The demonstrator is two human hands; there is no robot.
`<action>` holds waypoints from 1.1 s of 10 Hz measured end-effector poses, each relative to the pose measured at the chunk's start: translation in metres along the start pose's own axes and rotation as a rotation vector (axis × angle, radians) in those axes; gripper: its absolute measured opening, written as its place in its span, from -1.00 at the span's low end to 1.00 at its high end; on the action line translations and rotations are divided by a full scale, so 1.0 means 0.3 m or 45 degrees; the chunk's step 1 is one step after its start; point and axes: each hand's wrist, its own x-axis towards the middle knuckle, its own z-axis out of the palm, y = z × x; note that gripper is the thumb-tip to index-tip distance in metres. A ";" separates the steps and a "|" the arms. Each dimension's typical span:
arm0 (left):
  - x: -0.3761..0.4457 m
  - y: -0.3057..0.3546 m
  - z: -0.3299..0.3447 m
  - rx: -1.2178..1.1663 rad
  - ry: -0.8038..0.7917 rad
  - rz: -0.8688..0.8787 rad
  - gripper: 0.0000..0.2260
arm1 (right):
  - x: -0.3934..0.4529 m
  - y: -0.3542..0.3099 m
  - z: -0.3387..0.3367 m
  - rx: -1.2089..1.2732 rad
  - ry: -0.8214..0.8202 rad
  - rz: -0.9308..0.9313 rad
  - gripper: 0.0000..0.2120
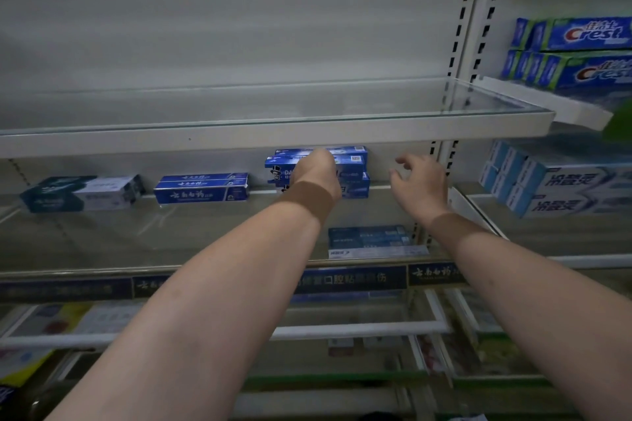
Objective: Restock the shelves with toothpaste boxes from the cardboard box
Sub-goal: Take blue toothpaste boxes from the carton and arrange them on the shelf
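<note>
Nearest the camera, two bare forearms reach forward and up over the front rail of a glass shelf, whose edge carries a dark blue label strip with white Chinese lettering. Under that rail, lower shelves hold blurred packets that cannot be made out.

On the glass shelf, close to its front edge and between the two forearms, lies a flat pale blue toothpaste box.

Further in, the left hand is on the stack of blue toothpaste boxes with a top-hatted figure on the side, which stands near the back of this shelf. Its fingers reach over the front of the stack and are hidden behind the back of the hand, so how firmly it holds a box cannot be told. The right hand hovers just right of the stack, fingers loosely spread and slightly curled, holding nothing.

To the left along the same shelf sit a pair of dark blue boxes with white script and, well apart, a teal and white box.

Above runs a bare white shelf. In the bay to the right, stacked blue and green Crest boxes sit above light blue and white boxes.
</note>
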 end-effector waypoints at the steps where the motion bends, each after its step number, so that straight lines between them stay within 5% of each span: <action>1: 0.012 -0.029 -0.028 0.103 -0.047 -0.014 -0.63 | 0.004 0.000 0.005 0.014 -0.001 0.015 -0.69; 2: -0.041 -0.040 -0.084 0.001 0.284 -0.214 -0.25 | 0.013 -0.002 0.008 0.023 0.012 0.020 -0.68; 3: -0.058 -0.054 -0.102 0.322 0.527 -0.102 0.01 | 0.014 0.001 0.017 0.013 0.007 0.027 -0.69; 6: -0.044 -0.071 -0.108 0.350 0.480 0.168 -0.11 | -0.009 0.017 0.068 0.005 -0.034 0.090 -0.69; 11: -0.014 -0.098 -0.130 0.354 0.453 0.204 -0.04 | -0.008 0.033 0.084 0.028 -0.049 0.137 -0.68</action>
